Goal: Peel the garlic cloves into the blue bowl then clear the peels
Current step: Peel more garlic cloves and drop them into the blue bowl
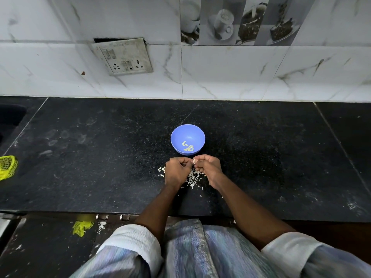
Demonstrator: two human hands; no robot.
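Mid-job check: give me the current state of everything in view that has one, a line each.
blue bowl: upright on the counter, a few peeled cloves inside
peeled cloves: lying at the bowl's bottom
garlic clove: pinched between both hands, skin partly off
left hand: fingers curled, gripping the clove
right hand: fingers curled, pinching the clove's skin
peels: scattered on the counter under the hands, not cleared
yellow mesh bag: crumpled at the counter's left edge
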